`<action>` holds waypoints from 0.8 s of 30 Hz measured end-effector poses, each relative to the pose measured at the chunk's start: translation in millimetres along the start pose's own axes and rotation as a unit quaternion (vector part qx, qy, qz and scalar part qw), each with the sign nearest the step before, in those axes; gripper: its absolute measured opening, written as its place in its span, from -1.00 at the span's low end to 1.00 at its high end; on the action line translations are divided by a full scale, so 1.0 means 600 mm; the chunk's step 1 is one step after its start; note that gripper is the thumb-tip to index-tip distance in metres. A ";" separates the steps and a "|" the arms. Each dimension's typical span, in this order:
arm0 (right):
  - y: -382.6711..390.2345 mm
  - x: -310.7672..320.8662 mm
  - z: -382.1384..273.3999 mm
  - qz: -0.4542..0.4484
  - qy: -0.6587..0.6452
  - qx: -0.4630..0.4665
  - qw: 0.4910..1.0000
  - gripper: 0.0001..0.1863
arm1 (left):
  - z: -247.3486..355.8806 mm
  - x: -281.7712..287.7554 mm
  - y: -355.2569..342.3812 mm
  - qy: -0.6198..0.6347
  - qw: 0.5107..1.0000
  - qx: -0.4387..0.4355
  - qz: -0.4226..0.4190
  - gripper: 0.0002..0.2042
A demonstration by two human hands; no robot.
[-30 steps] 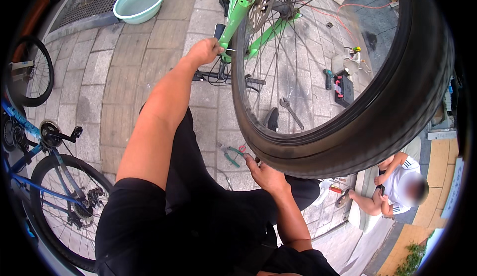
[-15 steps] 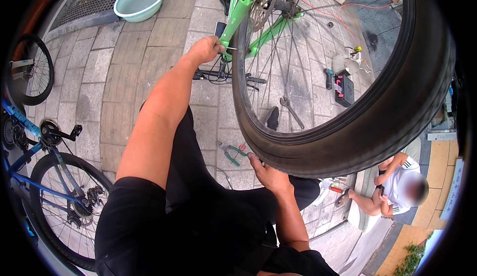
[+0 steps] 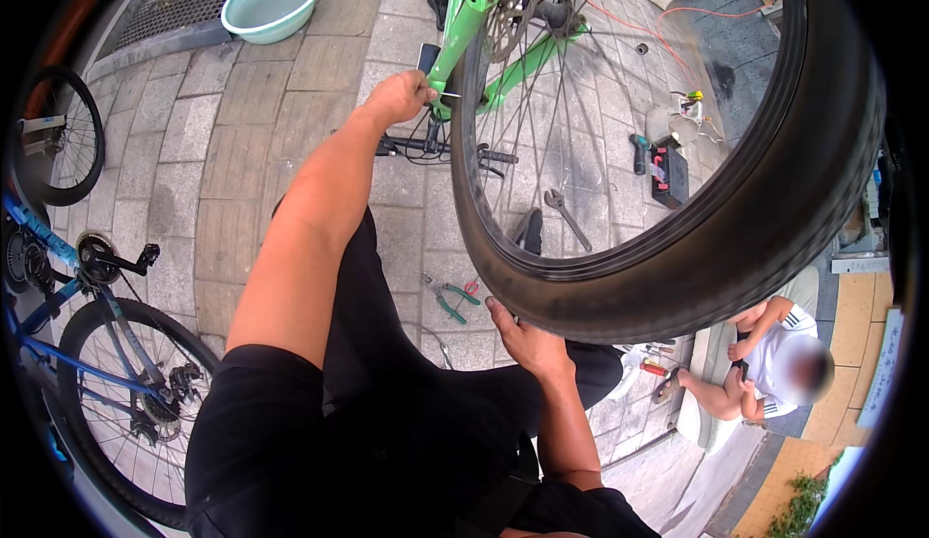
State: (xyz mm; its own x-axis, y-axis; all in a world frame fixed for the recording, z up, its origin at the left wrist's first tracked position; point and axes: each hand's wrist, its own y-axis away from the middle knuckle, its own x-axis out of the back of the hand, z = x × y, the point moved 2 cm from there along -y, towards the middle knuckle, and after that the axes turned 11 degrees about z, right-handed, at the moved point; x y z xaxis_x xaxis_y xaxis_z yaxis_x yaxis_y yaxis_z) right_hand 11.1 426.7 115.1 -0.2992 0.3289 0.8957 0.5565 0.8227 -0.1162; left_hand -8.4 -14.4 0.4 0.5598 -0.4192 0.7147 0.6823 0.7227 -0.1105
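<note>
A bicycle wheel with a thick black tyre fills the right of the view, mounted on a green bicycle frame. The tread is smeared by motion. At the frame's green tube, my left hand is closed on a thin, light-coloured rod, whose tip points at the wheel's edge; whether it touches cannot be told. My right hand is at the tyre's near lower edge, its thumb stretched out and apart from the fingers. The fingers are partly hidden, and contact with the tyre is unclear.
Green-handled pliers and a wrench lie on the paving. Beyond the spokes are a drill and a black toolbox. A water basin stands far left, a blue bicycle left. A person sits at right.
The wheel has turned, with its spokes and tyre in slightly different positions. My left hand stays at the green tube; my right hand has barely shifted beside the tyre.
</note>
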 end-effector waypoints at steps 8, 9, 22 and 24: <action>-0.002 0.000 -0.001 -0.001 0.018 -0.003 1.000 -0.60 | 0.001 0.001 0.001 0.001 1.000 0.005 -0.005 -0.63; -0.001 0.001 -0.001 0.003 0.007 -0.006 1.000 -0.59 | 0.000 0.000 0.001 0.002 1.000 0.005 -0.004 -0.63; -0.016 0.124 -0.085 -0.045 -0.158 -0.151 0.975 -0.55 | -0.007 -0.002 0.001 0.023 1.000 -0.009 0.015 -0.67; -0.018 0.139 -0.092 0.038 -0.229 -0.044 0.972 -0.57 | -0.017 -0.011 -0.004 0.032 0.999 -0.023 0.018 -0.66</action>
State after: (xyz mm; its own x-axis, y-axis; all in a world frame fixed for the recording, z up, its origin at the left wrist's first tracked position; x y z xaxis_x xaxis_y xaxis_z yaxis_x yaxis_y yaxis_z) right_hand 22.8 419.7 214.8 -0.5567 0.5757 0.5989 0.6487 0.7516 -0.1196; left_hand -8.9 -19.3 -11.2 0.6120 -0.4286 0.6646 0.6816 0.7121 -0.1684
